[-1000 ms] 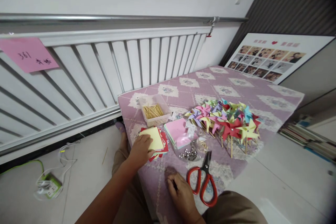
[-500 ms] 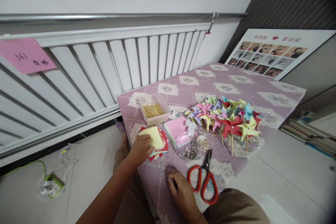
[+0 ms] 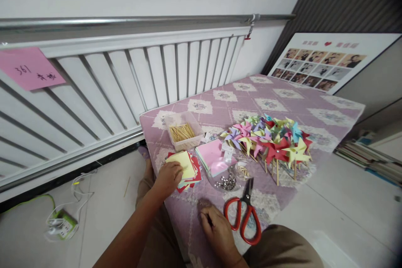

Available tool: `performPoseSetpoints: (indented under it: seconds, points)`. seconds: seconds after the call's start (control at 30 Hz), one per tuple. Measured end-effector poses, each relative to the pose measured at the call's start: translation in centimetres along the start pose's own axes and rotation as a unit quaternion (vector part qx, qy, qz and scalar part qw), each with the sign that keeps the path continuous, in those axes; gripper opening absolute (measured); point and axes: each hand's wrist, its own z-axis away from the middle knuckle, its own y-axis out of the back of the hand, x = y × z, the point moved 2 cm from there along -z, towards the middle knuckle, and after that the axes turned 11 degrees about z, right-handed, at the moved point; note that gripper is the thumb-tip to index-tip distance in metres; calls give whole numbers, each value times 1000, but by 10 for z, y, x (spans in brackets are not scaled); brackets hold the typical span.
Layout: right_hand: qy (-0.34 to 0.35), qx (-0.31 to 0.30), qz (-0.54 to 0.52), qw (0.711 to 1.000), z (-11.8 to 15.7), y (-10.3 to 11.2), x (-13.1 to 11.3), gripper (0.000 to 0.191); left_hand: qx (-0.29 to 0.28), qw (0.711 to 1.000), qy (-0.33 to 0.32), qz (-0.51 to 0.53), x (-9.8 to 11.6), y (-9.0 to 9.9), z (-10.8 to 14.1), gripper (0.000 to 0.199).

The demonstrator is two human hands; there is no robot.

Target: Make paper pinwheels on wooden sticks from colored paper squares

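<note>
Nearest to me, my right hand (image 3: 218, 232) rests on the patterned tablecloth (image 3: 182, 209), its fingers curled into a narrow, loose fist; I cannot tell whether anything is inside it. Just right of it lie the red-handled scissors (image 3: 246, 207), blades pointing away from me.

Farther off and to the left, my left hand (image 3: 171, 177) lies over the near left part of the yellow-topped paper stack (image 3: 186, 164), fingers touching the top sheet; I cannot tell whether they pinch it. Red and other sheets stick out unevenly beneath the yellow. The stack is beyond my right hand, to its left and well apart from it.

Right of that stack sit a clear bag of metal pieces (image 3: 228, 182) and a small tub of short pieces (image 3: 243, 171). A pink-topped paper stack (image 3: 211, 154) lies partly under the bag. Beyond my left hand is a clear box of wooden sticks (image 3: 183, 133). Paper pinwheels (image 3: 274, 146) crowd together to the right, and the white radiator (image 3: 169, 71) runs along the far left side of the table.
</note>
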Motion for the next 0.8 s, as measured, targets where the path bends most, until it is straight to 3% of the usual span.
performPoseSetpoints:
  seconds: [0.23, 0.53, 0.7, 0.8]
  points:
    - [7, 10, -3, 1000, -1, 1, -1, 17, 41, 998, 20, 32, -4, 0, -3, 25]
    - [1, 10, -8, 1000, -3, 5, -3, 16, 173, 975, 87, 108, -14, 13, -10, 20]
    - [-2, 7, -14, 1000, -2, 5, -3, 18, 265, 950, 88, 141, -2, 28, -10, 20]
    - [-8, 8, -34, 999, -1, 6, -3, 18, 322, 933, 50, 154, 14, 30, -2, 18]
